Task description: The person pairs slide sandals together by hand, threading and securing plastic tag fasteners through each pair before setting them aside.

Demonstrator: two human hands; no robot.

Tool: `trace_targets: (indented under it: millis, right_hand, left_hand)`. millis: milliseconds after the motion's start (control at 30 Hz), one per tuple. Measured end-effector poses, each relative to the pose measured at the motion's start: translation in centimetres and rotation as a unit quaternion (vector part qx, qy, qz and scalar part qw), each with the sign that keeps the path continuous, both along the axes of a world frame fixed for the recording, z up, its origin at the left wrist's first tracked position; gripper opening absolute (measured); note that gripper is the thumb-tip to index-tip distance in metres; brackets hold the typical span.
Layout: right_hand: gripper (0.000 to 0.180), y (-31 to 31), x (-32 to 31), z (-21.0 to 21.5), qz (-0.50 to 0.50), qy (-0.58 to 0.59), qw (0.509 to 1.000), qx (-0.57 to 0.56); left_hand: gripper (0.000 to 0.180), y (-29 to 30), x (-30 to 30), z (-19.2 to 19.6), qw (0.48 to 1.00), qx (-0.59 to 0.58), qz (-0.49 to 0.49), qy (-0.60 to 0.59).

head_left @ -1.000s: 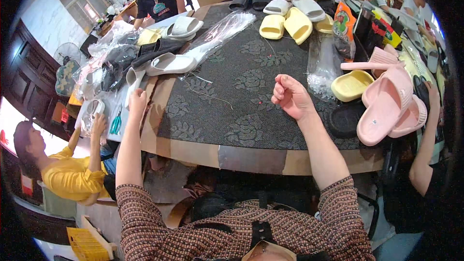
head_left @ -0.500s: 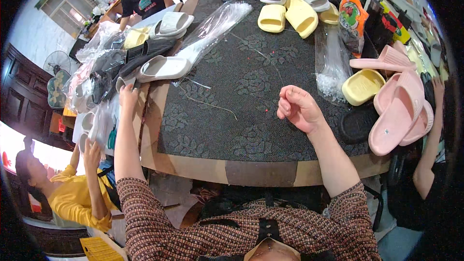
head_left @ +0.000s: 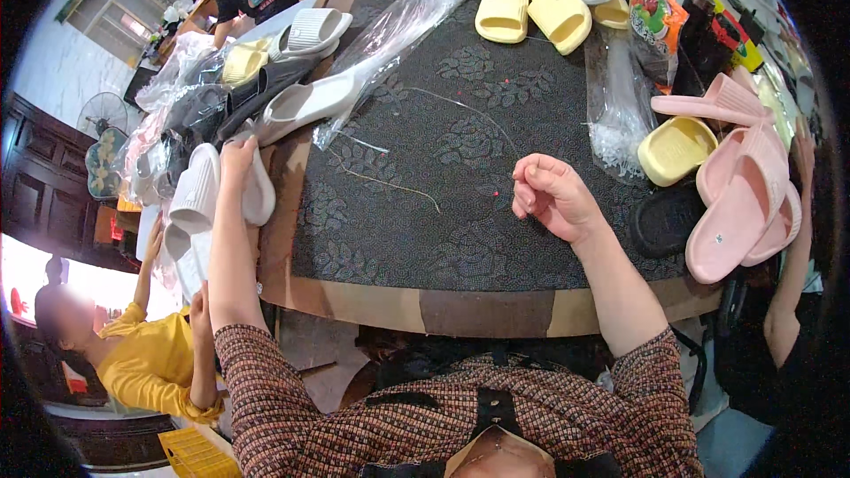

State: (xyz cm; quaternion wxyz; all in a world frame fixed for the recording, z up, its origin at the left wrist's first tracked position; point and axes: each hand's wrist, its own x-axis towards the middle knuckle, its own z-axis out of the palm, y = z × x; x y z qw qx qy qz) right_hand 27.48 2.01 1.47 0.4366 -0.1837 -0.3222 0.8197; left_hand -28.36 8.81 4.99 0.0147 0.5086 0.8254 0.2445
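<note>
At the table's left edge, my left hand (head_left: pixel 237 159) is closed on a pale grey slipper (head_left: pixel 258 190), part of which is hidden behind my wrist. Over the dark mat, my right hand (head_left: pixel 553 199) is closed, thumb against fingers. A thin thread (head_left: pixel 482 113) arcs across the mat to its fingertips; whether a needle is there is too small to tell. Just beyond my left hand lies another grey slipper (head_left: pixel 310 106), its toe against a clear plastic sleeve (head_left: pixel 390 57). Left of my forearm is a white pair of slippers (head_left: pixel 192 199), close to a co-worker's hands.
Yellow slippers (head_left: pixel 560 13) and grey ones stand at the far side. Pink slippers (head_left: pixel 739 204), a yellow one (head_left: pixel 677 150) and a black one (head_left: pixel 666 221) lie at the right, beside a bundle in plastic (head_left: pixel 615 115). A co-worker in yellow (head_left: pixel 150 354) sits at the left.
My left hand has drawn the pale grey slipper toward me at the table edge. The white pair near the co-worker has come up beside my forearm. My right hand has hardly moved.
</note>
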Motion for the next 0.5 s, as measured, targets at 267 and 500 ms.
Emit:
trace_targets:
  millis: [267, 500]
  right_hand:
    - [0.016, -0.1, -0.4, -0.3, -0.003, -0.016, 1.0, 0.019]
    - [0.016, -0.1, -0.4, -0.2, 0.001, -0.033, 0.999, 0.027]
  left_hand:
    - [0.05, 1.1, 3.7, -0.2, 0.988, 0.055, 0.004, -0.145]
    - [0.072, 3.9, 5.8, -0.6, 0.996, 0.016, 0.021, 0.084]
